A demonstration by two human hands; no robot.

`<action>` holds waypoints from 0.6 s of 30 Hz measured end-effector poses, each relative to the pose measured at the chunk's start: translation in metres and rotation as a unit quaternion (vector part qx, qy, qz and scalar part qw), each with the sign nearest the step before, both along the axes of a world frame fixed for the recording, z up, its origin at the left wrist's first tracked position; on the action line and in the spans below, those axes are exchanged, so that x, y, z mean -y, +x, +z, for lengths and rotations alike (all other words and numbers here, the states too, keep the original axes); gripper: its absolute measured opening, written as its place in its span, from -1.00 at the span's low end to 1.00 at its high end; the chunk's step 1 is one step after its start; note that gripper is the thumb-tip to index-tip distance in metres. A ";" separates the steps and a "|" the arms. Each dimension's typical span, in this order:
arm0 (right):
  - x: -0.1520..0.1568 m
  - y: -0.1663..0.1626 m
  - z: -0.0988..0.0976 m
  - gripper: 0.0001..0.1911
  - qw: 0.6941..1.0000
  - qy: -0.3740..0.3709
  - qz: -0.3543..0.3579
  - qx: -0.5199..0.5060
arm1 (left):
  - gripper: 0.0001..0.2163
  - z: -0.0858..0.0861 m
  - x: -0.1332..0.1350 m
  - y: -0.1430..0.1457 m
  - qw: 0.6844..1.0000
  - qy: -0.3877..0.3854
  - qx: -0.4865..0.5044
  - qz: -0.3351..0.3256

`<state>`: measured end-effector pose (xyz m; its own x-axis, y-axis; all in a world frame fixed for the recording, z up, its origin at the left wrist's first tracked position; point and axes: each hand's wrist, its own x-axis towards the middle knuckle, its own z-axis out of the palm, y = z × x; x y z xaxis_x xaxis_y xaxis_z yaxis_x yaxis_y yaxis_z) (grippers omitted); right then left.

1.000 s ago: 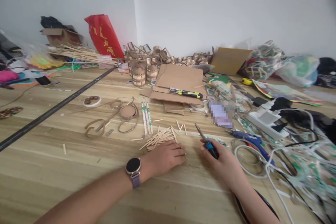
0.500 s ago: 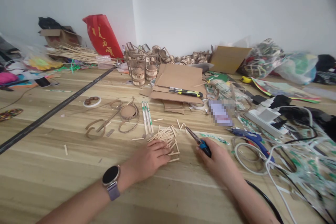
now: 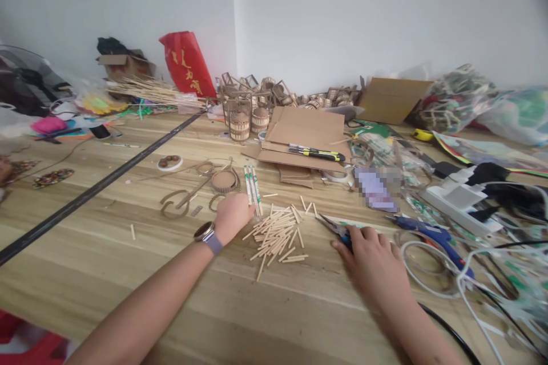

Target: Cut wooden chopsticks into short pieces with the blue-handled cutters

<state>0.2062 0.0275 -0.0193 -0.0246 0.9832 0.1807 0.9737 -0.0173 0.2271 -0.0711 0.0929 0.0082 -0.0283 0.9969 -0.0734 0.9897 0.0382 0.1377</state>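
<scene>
Short pale wooden sticks (image 3: 276, 234) are lying heaped between the hands on the desk (image 3: 299, 319). The left hand (image 3: 233, 218), earlier covering them, is now hovering far-left beside paper-wrapped sticks (image 3: 252, 185); its hidden fingers' grip cannot be told. The right hand (image 3: 374, 259) is grasping blue-handled pliers (image 3: 336, 228). Cardboard sheets (image 3: 302, 128) are partly hiding far baskets (image 3: 314, 102).

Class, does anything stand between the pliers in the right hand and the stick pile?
Nothing visible does. The right hand holds the pliers to the right of the stick pile; the left hand is on the pile's left.
</scene>
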 end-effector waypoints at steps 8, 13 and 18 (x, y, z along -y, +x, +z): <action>-0.002 -0.001 -0.008 -0.57 1.000 0.018 0.005 -0.022 | -0.71 0.009 -0.015 0.006 0.999 -0.053 0.010 0.003; 0.000 0.004 -0.006 -0.62 0.994 0.065 0.039 -0.073 | -0.65 0.025 0.014 -0.001 1.000 -0.001 -0.004 0.023; 0.002 0.003 0.005 -0.58 0.923 0.079 0.113 -0.359 | -0.70 0.032 0.068 0.019 0.992 0.031 0.069 -0.101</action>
